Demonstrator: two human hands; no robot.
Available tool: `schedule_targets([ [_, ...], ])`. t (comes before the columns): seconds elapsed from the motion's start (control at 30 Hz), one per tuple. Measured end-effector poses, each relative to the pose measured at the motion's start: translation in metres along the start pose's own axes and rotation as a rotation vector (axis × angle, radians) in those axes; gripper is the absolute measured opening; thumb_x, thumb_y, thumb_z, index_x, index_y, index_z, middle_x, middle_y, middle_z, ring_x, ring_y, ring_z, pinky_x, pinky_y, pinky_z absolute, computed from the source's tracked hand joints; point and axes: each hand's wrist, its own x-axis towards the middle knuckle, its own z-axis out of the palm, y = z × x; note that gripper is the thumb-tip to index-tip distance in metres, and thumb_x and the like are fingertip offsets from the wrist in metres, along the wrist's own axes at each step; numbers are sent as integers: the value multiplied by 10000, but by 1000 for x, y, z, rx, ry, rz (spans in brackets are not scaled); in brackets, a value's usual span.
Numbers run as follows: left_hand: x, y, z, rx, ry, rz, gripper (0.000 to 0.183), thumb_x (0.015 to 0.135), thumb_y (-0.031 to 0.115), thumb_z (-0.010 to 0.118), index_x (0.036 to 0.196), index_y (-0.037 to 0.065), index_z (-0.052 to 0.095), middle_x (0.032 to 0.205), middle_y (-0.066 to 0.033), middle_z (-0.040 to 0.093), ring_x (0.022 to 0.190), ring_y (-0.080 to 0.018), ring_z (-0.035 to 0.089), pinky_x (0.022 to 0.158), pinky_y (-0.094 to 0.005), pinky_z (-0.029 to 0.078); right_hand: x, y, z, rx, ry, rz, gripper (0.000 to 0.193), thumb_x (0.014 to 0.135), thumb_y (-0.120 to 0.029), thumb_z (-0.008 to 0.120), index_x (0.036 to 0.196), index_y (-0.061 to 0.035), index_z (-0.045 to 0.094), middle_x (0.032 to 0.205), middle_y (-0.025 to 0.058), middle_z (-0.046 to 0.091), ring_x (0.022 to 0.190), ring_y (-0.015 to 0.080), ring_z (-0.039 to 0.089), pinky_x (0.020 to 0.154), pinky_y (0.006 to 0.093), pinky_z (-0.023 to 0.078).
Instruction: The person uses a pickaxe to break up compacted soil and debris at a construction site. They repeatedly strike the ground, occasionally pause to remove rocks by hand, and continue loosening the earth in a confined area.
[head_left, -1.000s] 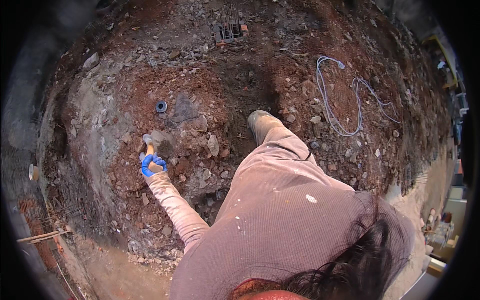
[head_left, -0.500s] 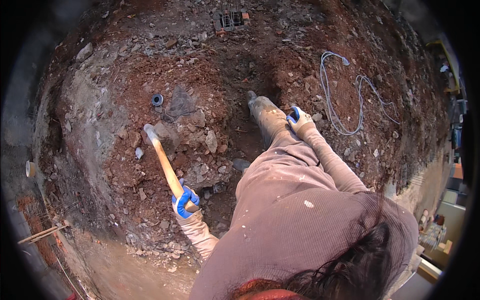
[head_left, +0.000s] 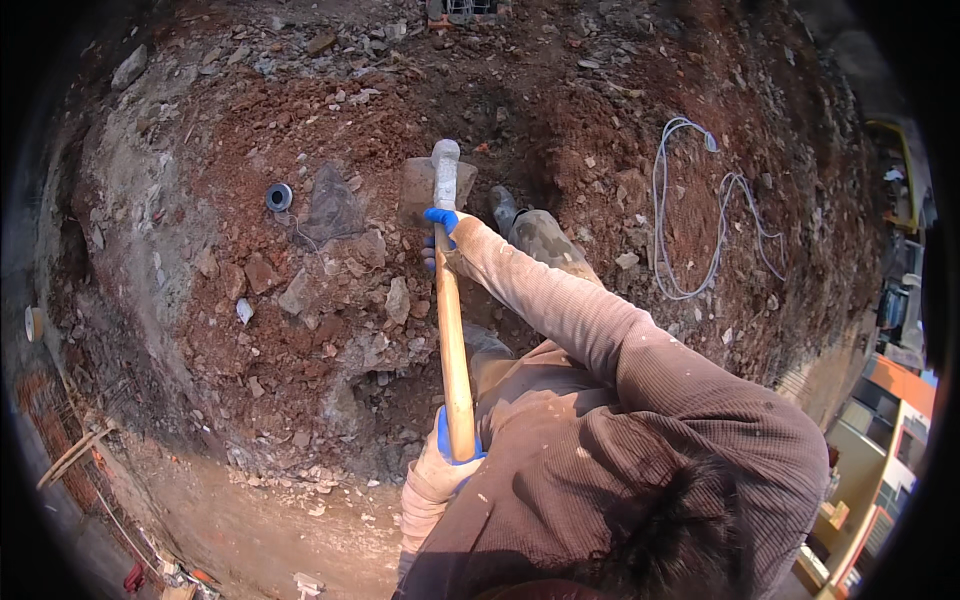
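I grip a digging hoe (head_left: 452, 350) with both hands. It has a thick pale wooden handle, a rounded grey metal socket and a broad, soil-coloured blade. My left hand (head_left: 447, 452), in a white and blue glove, is closed round the handle's near end, close to my body. Across my front reaches my right arm, and my right hand (head_left: 441, 228), gloved in blue, wraps the handle just below the metal head. The blade hangs above or against the reddish soil in front of my boots (head_left: 540, 235); whether it touches cannot be seen.
Loose rocks and broken soil (head_left: 330, 270) surround me. A dark ring-shaped spool (head_left: 279, 197) lies beside a dark flat scrap (head_left: 333, 205) on the left. A looped pale cable (head_left: 665, 220) lies on the right. Ahead, bricks surround a rebar cage (head_left: 468, 12).
The hoe has swung from the left to in front of me, its near end now closer to my body. My right hand has left my leg and taken hold near the head.
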Motion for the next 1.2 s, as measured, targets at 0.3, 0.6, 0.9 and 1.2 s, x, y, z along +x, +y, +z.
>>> schedule_targets([
  [0.3,426,-14,39,437,93,16,497,715,199,755,1145,61,545,956,-239,656,906,-443,626,766,-479,522,169,-344,-93,-123,232,-445,243,818,-254,725,882,-58,598,684,85,579,543,272,594,524,460,546],
  [0.6,1000,13,26,234,194,410,421,714,213,763,1065,30,618,949,-212,684,883,-388,655,770,-433,527,461,-748,-87,-296,234,-1278,206,858,-232,711,824,-94,561,573,29,515,448,186,506,407,365,421],
  [0.9,831,-184,54,-553,236,-474,215,744,25,740,889,42,583,652,-64,584,457,-194,555,427,-340,464,619,-440,-118,-1258,772,-335,506,788,-339,737,1176,-29,642,1141,140,681,1082,243,657,891,355,539],
  [1.2,587,-237,-14,-956,266,-312,179,778,-7,679,911,20,562,662,-65,560,495,-212,565,452,-341,477,554,-217,-44,-1448,480,-300,485,769,-290,716,1190,-61,641,1131,131,684,1055,267,668,864,362,548],
])
